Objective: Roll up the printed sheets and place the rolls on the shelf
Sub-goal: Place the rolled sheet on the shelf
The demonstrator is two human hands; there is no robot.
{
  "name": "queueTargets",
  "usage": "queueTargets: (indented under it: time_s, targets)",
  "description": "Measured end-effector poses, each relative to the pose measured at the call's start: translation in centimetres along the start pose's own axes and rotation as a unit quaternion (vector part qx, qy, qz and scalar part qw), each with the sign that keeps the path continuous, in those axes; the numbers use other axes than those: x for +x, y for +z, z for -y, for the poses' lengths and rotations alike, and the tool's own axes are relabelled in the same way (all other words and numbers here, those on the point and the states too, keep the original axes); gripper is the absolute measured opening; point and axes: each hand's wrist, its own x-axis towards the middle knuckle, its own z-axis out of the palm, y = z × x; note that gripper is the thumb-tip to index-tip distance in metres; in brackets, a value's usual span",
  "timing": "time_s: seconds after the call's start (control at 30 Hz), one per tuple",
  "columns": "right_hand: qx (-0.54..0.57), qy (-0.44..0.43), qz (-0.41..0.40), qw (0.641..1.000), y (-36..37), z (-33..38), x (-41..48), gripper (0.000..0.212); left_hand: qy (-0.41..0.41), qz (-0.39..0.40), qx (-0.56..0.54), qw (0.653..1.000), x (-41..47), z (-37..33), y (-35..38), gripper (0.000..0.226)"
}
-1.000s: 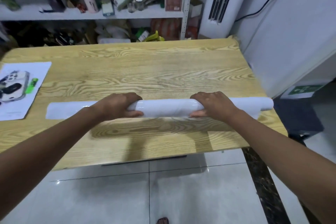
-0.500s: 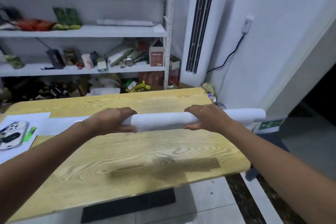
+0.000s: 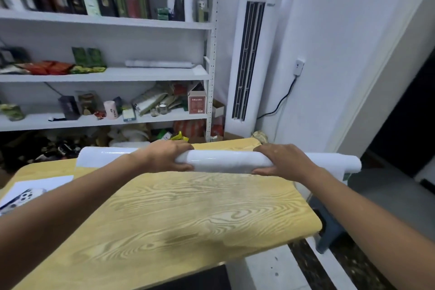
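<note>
above the wooden table (image 3: 188, 214) — white roll (image 3: 223, 161) lies level, left-right, left hand (image 3: 169, 156) and right hand (image 3: 280, 160) wrapped round it.

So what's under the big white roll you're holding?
The wooden table. The left hand and right hand grip the roll; the strip of table behind it is hidden.

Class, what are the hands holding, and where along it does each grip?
Both hold the rolled white sheet: the left hand grips left of its middle, the right hand right of its middle, both ends free.
</note>
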Motion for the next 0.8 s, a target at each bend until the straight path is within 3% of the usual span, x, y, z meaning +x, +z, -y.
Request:
queueTargets:
  time_s: [0.07, 0.17, 0.27, 0.4, 0.6, 0.73, 0.8]
  targets:
    - [-0.005, 0.019, 0.001, 1.0, -1.1, 1.4, 0.5, 0.077, 0.022, -0.009, 0.01, 1.0, -0.4, 1.4, -0.9, 0.072]
    - [-0.028, 0.051, 0.005, 0.998, -2.8, 4.3, 1.3, 0.068, 0.065, -0.025, -0.004, 0.998, -1.1, 4.2, -2.5, 0.102]
    - [-0.04, 0.089, 0.006, 0.995, -4.3, 7.7, 1.7, 0.06, 0.101, -0.023, -0.018, 0.994, -2.3, 6.8, -4.1, 0.11]
    - [-0.056, 0.128, 0.001, 0.99, -6.4, 11.9, 1.4, 0.06, 0.141, -0.038, 0.001, 0.989, -4.4, 8.5, -6.3, 0.102]
    - [-0.065, 0.167, -0.006, 0.984, -10.1, 17.3, 0.0, 0.057, 0.168, -0.027, 0.015, 0.985, -8.0, 8.9, -9.2, 0.071]
    - [-0.082, 0.181, -0.018, 0.98, -12.6, 20.9, -1.1, 0.056, 0.184, -0.044, 0.016, 0.982, -10.7, 9.0, -10.9, 0.084]
    - [-0.076, 0.187, -0.023, 0.979, -13.5, 23.0, -1.7, 0.056, 0.18, -0.041, 0.029, 0.982, -12.4, 9.1, -11.4, 0.072]
